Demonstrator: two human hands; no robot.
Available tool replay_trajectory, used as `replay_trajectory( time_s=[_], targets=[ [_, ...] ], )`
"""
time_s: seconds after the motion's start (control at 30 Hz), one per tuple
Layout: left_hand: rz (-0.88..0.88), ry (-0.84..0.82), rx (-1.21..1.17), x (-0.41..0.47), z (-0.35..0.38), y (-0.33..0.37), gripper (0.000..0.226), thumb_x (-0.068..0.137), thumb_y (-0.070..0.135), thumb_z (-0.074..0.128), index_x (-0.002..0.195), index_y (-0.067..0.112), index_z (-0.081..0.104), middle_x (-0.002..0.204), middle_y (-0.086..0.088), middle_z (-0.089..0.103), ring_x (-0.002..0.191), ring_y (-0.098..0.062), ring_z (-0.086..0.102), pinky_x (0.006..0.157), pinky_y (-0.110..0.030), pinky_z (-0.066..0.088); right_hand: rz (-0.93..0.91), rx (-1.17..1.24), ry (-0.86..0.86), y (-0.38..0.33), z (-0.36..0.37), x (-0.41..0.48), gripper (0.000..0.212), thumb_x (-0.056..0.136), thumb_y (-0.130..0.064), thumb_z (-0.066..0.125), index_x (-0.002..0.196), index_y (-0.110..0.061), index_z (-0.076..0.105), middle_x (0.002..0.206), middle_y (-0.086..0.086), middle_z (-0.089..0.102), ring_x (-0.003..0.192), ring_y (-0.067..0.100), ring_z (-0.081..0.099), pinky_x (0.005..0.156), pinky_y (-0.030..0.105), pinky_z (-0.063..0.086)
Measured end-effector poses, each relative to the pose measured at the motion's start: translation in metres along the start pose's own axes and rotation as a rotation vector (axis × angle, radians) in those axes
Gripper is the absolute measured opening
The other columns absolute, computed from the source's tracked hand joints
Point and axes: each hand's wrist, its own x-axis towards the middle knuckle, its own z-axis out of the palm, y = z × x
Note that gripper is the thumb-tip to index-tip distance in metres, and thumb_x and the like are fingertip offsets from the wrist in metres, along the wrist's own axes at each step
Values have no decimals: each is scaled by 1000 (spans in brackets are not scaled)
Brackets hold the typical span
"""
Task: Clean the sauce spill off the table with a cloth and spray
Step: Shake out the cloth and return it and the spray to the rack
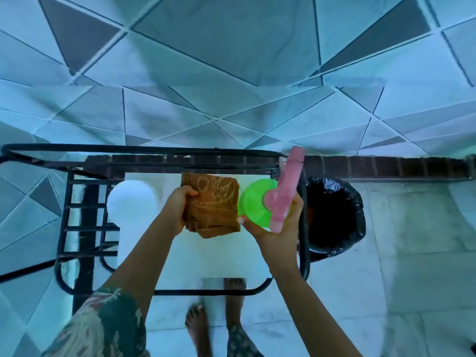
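My left hand (pixel 177 207) grips a folded brown cloth (pixel 212 204) with a pale pattern, held over the far part of the glass table (pixel 144 150). My right hand (pixel 273 228) is closed around a bright green spray bottle (pixel 253 207) with a pink trigger head (pixel 286 191), seen from above, just right of the cloth. The table has a black metal frame and a see-through top. I cannot make out a sauce spill on the glass from here.
A bin lined with a black bag (pixel 334 217) stands right of the table. A white rounded object (pixel 131 202) sits at the left. A black slatted rack (pixel 85 222) is on the left. My bare feet (pixel 213 313) show below on the tiled floor.
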Motion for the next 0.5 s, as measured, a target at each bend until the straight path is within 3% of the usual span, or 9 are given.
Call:
replay_trajectory(
  time_s=[0.1, 0.17, 0.3, 0.43, 0.5],
  targets=[
    [62, 103, 162, 22, 0, -7, 30, 96, 20, 43, 126, 20, 44, 122, -11, 56, 104, -33, 55, 89, -50, 48, -23, -58, -24, 8, 3, 0, 83, 58, -3, 86, 118, -26, 34, 105, -42, 48, 99, -16, 51, 76, 2, 40],
    [228, 237, 458, 29, -1, -13, 47, 97, 22, 47, 141, 19, 31, 135, -11, 49, 119, -35, 50, 99, -51, 43, -24, -64, -16, 9, 5, -1, 84, 57, -5, 86, 119, -26, 33, 109, -32, 48, 99, -15, 52, 77, 2, 40],
    [418, 345, 796, 28, 3, -35, 75, 90, 19, 58, 149, 11, 12, 141, -17, 41, 123, -37, 47, 100, -45, 42, -21, -55, 19, 2, 12, -1, 81, 55, -22, 84, 119, -31, 34, 109, -23, 50, 97, -14, 54, 76, 3, 41],
    [392, 357, 913, 32, 6, -53, 92, 88, 28, 62, 151, 12, -3, 157, -18, 9, 138, -41, 26, 110, -50, 29, -11, -89, 36, 2, 14, -4, 84, 54, -30, 83, 122, -32, 34, 107, -22, 53, 95, -13, 55, 74, 4, 43],
    [385, 347, 912, 31, 2, -55, 94, 88, 31, 63, 150, 11, -5, 157, -18, 5, 141, -40, 19, 113, -50, 24, -1, -91, 27, 5, 12, -5, 87, 55, -27, 84, 126, -25, 34, 109, -19, 53, 98, -14, 53, 76, 2, 41]
  ],
)
